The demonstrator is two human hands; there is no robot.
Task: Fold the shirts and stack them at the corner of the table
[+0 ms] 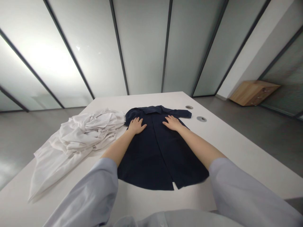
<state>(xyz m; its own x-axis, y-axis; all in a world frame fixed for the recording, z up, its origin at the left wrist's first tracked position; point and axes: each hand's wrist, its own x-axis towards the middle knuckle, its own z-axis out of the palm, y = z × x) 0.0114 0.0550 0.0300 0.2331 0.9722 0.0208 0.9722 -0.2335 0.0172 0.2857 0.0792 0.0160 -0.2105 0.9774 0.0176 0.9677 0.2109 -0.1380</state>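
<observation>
A dark navy shirt lies spread on the white table, its collar end away from me and its hem toward me. The front placket runs down the middle and parts in a small gap at the hem. My left hand rests flat on the upper left of the shirt, fingers spread. On the upper right, my right hand lies likewise, palm down with fingers apart. One sleeve stretches out to the right beyond my right hand; the left sleeve looks bunched near the shoulder.
Crumpled white cloth is heaped on the left of the table, touching or close to the shirt's left shoulder. Two round cable grommets sit near the right edge. A wooden cabinet stands on the floor at right, and frosted glass panels rise behind.
</observation>
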